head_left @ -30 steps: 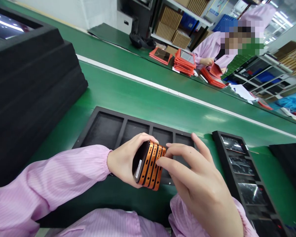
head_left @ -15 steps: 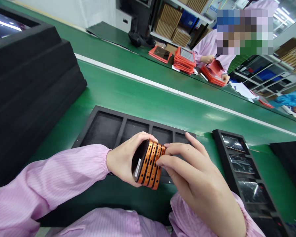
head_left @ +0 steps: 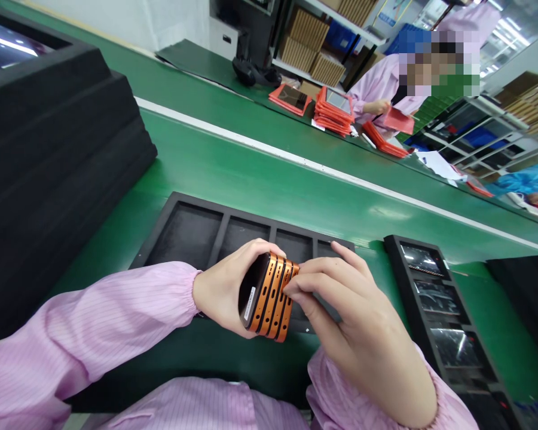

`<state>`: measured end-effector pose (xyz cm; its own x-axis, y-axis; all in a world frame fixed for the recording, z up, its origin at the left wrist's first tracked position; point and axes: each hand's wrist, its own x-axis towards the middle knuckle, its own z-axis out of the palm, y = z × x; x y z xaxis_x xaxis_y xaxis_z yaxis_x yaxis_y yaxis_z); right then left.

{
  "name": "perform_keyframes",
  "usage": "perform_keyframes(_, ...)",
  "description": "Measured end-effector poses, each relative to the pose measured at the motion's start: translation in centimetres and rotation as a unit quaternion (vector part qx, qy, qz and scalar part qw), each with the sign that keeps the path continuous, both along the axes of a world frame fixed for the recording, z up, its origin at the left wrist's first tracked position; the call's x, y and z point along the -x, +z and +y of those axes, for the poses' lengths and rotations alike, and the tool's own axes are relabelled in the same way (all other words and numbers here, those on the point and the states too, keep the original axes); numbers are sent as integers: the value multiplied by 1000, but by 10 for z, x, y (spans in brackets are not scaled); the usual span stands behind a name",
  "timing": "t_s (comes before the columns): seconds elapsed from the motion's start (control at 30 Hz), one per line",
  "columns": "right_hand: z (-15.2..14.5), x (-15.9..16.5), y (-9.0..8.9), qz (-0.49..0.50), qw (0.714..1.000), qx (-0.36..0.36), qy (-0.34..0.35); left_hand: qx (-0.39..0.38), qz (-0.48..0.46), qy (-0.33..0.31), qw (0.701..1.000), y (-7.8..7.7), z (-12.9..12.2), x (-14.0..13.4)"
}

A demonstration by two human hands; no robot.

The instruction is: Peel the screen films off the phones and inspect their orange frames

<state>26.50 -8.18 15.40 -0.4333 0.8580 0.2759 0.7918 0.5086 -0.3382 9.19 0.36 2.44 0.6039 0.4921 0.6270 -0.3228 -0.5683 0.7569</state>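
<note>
My left hand (head_left: 222, 292) is wrapped round a stack of several orange-framed smartphones (head_left: 269, 301), their port edges facing me. A white label shows on the dark screen of the leftmost phone. At the right side of the stack, the thumb and index finger of my right hand (head_left: 354, 316) are pinched together against the phones' edge, with the little finger raised. Whatever lies between those fingertips, if anything, is hidden. Beneath both hands is a black foam tray (head_left: 226, 239) with rectangular compartments; the hands cover part of it.
On the right, another black tray (head_left: 437, 325) holds several dark-screened devices. Stacked black foam trays (head_left: 63, 161) rise on the left. Across the green bench (head_left: 233, 161), a co-worker (head_left: 376, 83) handles red pouches near a pile of red pouches (head_left: 334, 110).
My right hand has shifted slightly left, its thumb and index finger drawing closer together at the phones' edge. The left hand keeps its hold. Across the bench, the co-worker has lifted a red pouch.
</note>
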Motion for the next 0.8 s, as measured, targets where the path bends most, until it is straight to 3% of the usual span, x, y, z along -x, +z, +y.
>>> perform_keyframes(0.37, -2, 4, -1, 20, 999, 36, -31, -3, 3, 7, 1000, 1, -1, 0)
perform_keyframes(0.8, -10, 16, -2, 13, 997, 14, -78, -3, 0, 10, 1000, 2, 0, -1)
